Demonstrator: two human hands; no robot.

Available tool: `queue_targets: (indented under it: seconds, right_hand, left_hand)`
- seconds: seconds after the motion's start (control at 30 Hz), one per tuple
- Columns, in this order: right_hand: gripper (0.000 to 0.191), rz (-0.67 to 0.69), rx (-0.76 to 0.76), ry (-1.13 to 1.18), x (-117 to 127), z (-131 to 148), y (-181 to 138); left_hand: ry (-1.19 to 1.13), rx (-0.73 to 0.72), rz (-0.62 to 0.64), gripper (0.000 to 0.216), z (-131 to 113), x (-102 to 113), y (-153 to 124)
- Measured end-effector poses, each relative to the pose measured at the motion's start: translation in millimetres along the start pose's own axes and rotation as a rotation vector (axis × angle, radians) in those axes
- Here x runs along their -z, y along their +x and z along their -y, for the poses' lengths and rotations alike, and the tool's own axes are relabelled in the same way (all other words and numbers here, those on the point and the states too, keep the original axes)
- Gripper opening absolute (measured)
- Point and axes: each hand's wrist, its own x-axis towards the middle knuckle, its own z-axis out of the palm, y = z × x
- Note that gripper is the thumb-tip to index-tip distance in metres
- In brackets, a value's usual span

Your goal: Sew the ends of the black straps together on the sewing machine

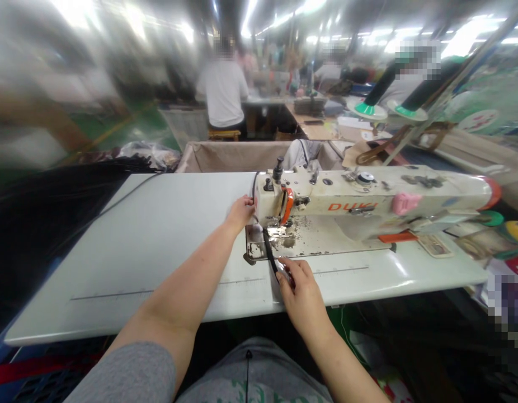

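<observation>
A white sewing machine with orange lettering stands on the pale table. My right hand is closed on a narrow black strip in front of the machine's bed. From my fingers the strip runs up to the presser foot. My left hand is at the left end of the machine head, its fingers curled together beside the end cover. What those fingertips grip, if anything, is partly hidden and too small to make out.
The white table has a printed ruler along its front. Dark material lies at the left, and a fabric-lined bin stands behind. Two black thread cones rise at the right. A person in a white top sits farther back.
</observation>
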Motion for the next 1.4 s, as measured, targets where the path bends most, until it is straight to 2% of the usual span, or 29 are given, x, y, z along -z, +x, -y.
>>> queue_targets:
  seconds: [0.17,0.27,0.4,0.5,0.57,0.73,0.83,1.03,1.27,1.33,1.4]
  right_hand:
    - [0.029,-0.039,0.043,0.147,5,11,-1]
    - [0.031,0.035,0.048,0.262,1,18,2]
    - [0.043,0.276,-0.113,0.486,-11,28,8]
    - [0.056,0.412,-0.255,0.711,-24,36,15]
    - [0.060,0.433,-0.331,0.815,-33,39,21]
    - [0.059,0.448,-0.444,0.932,-55,40,41]
    - [0.057,0.465,-0.460,0.939,-66,40,52]
    - [0.053,0.491,-0.378,0.850,-81,46,65]
    - [0.049,0.549,-0.287,0.790,-81,55,67]
    - [0.043,0.496,-0.193,0.656,-74,55,63]
    - [0.031,0.381,-0.022,0.347,-62,53,56]
  left_hand:
    - [-0.189,0.086,-0.093,0.029,5,19,-14]
    - [-0.295,0.121,-0.108,0.036,6,33,-27]
    - [-0.442,0.123,-0.090,0.038,6,51,-55]
    - [-0.556,0.112,-0.128,0.040,7,64,-82]
    - [-0.565,0.082,-0.149,0.040,9,72,-100]
    - [-0.396,-0.020,-0.203,0.038,18,86,-141]
    - [-0.335,-0.055,-0.229,0.035,21,90,-160]
    - [-0.264,-0.054,-0.257,0.034,19,96,-188]
    - [-0.288,-0.048,-0.292,0.031,21,102,-203]
    - [-0.302,-0.013,-0.283,0.033,22,105,-206]
    - [-0.264,0.024,-0.267,0.036,24,110,-209]
